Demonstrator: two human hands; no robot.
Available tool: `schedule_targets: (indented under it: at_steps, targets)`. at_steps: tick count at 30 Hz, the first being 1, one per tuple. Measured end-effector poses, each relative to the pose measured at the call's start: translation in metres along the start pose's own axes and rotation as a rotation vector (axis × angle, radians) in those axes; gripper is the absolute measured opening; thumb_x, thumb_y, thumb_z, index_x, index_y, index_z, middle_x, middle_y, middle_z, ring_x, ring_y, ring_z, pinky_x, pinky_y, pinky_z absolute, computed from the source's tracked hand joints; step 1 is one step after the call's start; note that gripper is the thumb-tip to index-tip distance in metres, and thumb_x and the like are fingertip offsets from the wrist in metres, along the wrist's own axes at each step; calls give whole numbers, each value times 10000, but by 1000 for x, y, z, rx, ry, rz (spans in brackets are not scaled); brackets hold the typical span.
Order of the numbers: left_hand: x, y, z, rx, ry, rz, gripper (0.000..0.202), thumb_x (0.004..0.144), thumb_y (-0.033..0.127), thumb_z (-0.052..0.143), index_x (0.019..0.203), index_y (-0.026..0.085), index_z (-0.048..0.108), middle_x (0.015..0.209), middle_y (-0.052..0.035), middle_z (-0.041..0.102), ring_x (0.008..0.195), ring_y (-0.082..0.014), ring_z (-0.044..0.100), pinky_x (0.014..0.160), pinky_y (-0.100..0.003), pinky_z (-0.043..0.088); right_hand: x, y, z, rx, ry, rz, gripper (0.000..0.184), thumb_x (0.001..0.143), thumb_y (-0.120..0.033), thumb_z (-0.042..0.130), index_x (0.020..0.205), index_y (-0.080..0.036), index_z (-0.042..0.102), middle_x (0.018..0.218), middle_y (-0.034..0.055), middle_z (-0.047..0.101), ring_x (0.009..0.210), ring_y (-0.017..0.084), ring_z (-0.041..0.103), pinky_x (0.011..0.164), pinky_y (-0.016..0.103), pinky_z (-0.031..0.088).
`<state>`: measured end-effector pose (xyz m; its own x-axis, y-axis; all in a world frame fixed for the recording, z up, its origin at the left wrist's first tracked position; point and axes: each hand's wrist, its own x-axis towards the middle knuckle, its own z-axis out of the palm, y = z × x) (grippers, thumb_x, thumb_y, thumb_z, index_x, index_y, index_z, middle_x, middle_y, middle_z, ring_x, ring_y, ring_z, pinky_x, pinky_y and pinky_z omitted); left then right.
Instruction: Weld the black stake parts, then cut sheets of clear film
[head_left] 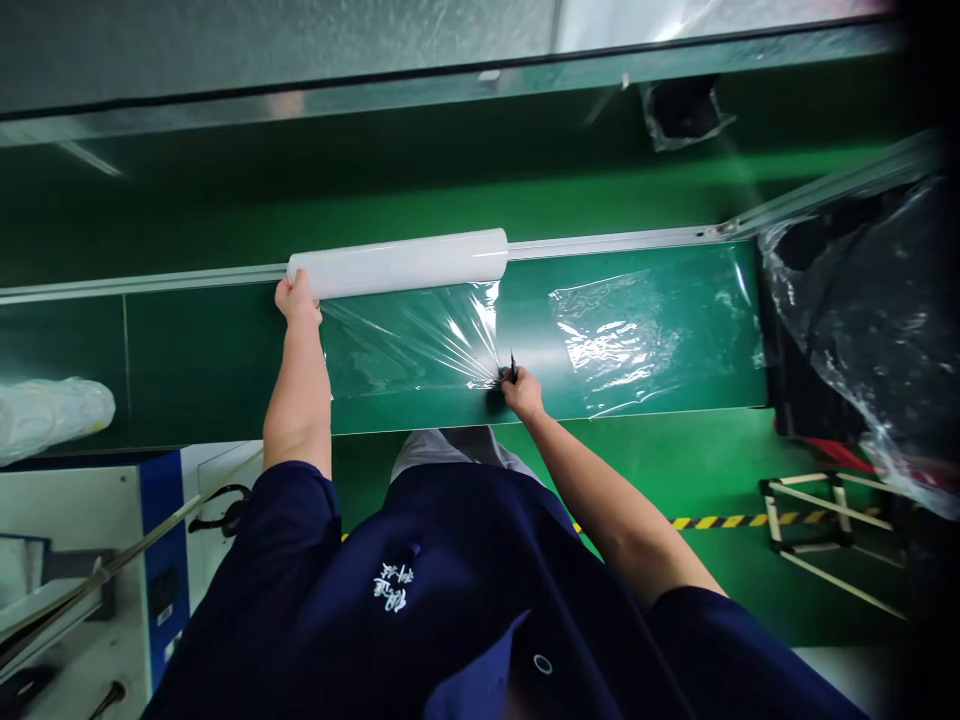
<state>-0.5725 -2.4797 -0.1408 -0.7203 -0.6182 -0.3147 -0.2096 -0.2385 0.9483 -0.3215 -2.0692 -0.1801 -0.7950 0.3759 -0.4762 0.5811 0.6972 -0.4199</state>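
Note:
A white roll of clear plastic film (397,262) lies across the back edge of the green worktable (217,360). My left hand (298,300) grips the roll's left end. From the roll, a loose length of clear film (405,340) spreads over the tabletop toward me. Creases in it fan out from its front right corner, where my right hand (523,393) is closed on a small black tool (514,368) with a thin pointed end. Its exact kind is unclear, and my fingers hide whether they also pinch the film. To the right, a separate clear film sheet (652,335) lies flat.
A wrapped roll (56,415) lies at the table's left end. Dark goods under clear plastic (870,310) stand at the right end, above a pale tube frame (832,520) on the floor. A metal rail (607,243) runs along the table's back edge.

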Motion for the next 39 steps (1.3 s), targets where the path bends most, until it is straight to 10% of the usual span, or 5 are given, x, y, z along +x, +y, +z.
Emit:
schedule_targets:
  at_steps: [8, 12, 15, 25, 39]
  targets:
    - [8, -8, -16, 346, 55, 254, 540, 872, 480, 668, 1246, 115, 532, 1252, -166, 633, 1204, -246, 610, 1009, -350, 512, -8, -7, 0, -87, 1, 7, 229, 946, -237, 469, 1065, -151, 645, 949, 128, 731, 874, 249, 663, 782, 305, 454]
    - [-58, -32, -48, 733, 132, 482, 609, 972, 434, 502, 1452, 71, 412, 1556, -250, 381, 1509, -303, 289, 1251, -450, 207, -9, -10, 0, -126, -4, 22, 259, 977, -255, 444, 1087, -139, 648, 963, 147, 728, 883, 253, 667, 771, 304, 447]
    - [-132, -68, -83, 1097, -229, 662, 612, 1001, 378, 380, 1528, 69, 348, 1644, -210, 263, 1563, -286, 119, 1267, -485, 125, -10, -12, 0, -150, -15, 33, 279, 988, -246, 428, 1119, -121, 640, 1007, 171, 723, 914, 262, 672, 781, 309, 440]
    - [-179, -111, -174, 1609, -423, 402, 809, 970, 547, 324, 1603, 63, 186, 1689, -198, 31, 1551, -411, -2, 1181, -709, 48, -16, -13, 2, -207, -49, -10, 262, 1004, -267, 424, 1088, -135, 634, 975, 159, 720, 895, 252, 663, 745, 298, 411]
    - [-207, -86, -143, 1464, -337, 489, 726, 928, 340, 469, 1578, 84, 272, 1675, -216, 143, 1560, -373, 18, 1216, -657, 104, -17, 6, 9, -162, -30, -133, 261, 902, -153, 461, 1096, -118, 633, 1033, 169, 711, 932, 263, 652, 802, 310, 452]
